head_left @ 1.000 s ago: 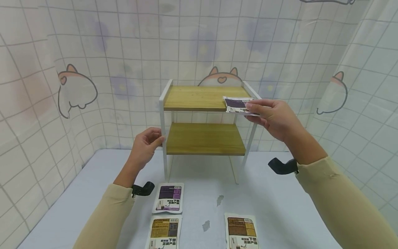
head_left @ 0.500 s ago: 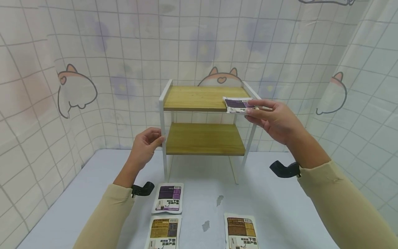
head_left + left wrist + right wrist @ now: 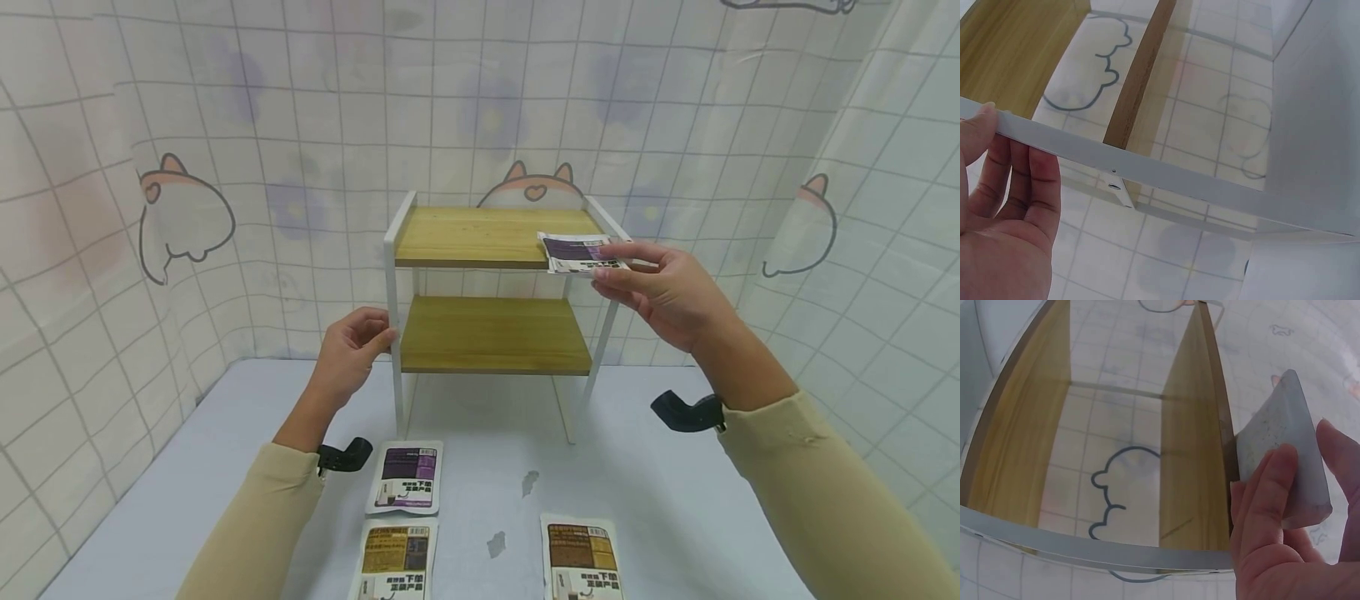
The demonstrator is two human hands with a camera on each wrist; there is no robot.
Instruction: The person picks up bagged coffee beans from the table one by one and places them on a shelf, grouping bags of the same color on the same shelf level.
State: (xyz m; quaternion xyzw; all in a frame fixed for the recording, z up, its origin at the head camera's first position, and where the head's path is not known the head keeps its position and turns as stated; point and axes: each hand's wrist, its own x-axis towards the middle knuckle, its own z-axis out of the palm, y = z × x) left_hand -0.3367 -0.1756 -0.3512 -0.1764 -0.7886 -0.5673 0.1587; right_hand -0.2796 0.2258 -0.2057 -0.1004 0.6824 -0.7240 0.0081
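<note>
A two-tier shelf rack with white metal sides and wooden boards stands on the table. My left hand holds its left upright, thumb in front and fingers behind, as the left wrist view shows. At the right front of the upper board, my right hand pinches a flat purple-and-white pouch by its right end. The pouch lies flat over the board's front edge. Seen in the right wrist view, fingers support the pale underside of the pouch, with the thumb on the opposite face.
Another purple pouch lies on the white table in front of the rack's left side. Nearer are a yellow-brown pouch on the left and a brown one on the right. A gridded curtain hangs behind.
The right thumb has shifted slightly down toward the pouch's front edge, and the right wrist has lowered a little. The left hand and the rack stay as they were.
</note>
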